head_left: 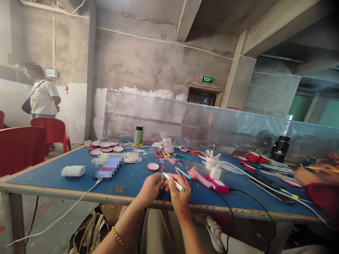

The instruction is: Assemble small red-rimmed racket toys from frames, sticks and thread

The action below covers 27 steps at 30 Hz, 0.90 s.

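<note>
My left hand [150, 189] is closed around a thin flat stick [162, 170], whose upper end shows red and green. In my right hand [180, 194] I hold a white marker [174, 181] with a green end, like a pen. Its tip points left and meets or nearly meets the stick; I cannot tell which. Both hands are close together above the table's front edge. Just beyond them lies a round white disc with a red rim [153, 166]. Right of my right hand are a teal pen [182, 172] and a pink-handled object [198, 175].
On the blue table [127, 192] are a white bottle [73, 171], a phone [109, 168], stacked red-rimmed discs [106, 145], scissors [162, 154], a cup of markers [212, 161] and a magenta power block [221, 187] with cords. Another person's hand [304, 175] works at right.
</note>
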Motion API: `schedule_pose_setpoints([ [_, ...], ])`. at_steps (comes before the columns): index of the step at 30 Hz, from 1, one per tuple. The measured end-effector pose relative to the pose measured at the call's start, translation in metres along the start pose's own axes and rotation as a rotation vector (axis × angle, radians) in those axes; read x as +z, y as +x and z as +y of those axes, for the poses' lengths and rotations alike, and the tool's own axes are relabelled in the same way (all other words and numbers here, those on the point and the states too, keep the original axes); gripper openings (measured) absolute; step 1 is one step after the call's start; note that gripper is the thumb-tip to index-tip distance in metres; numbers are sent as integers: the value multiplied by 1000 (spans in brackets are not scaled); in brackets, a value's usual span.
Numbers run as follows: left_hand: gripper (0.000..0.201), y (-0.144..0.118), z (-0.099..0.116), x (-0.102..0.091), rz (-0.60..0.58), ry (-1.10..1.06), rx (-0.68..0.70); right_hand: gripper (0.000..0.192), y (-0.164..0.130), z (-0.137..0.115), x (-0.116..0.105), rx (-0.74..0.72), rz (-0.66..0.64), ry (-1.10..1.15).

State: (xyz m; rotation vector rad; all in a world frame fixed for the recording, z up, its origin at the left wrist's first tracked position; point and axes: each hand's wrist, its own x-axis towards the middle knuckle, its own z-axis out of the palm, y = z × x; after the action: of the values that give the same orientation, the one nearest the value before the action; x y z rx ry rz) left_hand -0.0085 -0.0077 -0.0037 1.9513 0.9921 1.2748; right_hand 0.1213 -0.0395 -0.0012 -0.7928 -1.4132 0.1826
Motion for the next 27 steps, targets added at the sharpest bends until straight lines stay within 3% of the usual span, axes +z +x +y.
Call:
schedule_pose_setpoints([
  [12,17,-2,5,-3,-25,-37,7,26,0,-1,2,11,54,-41],
  [23,17,-3,13,-6,0,7,-6,21,3,-5,3,-9,21,-29],
  [27,17,-4,11,-5,-17,-30,-7,23,2,-4,3,25,75,-12],
])
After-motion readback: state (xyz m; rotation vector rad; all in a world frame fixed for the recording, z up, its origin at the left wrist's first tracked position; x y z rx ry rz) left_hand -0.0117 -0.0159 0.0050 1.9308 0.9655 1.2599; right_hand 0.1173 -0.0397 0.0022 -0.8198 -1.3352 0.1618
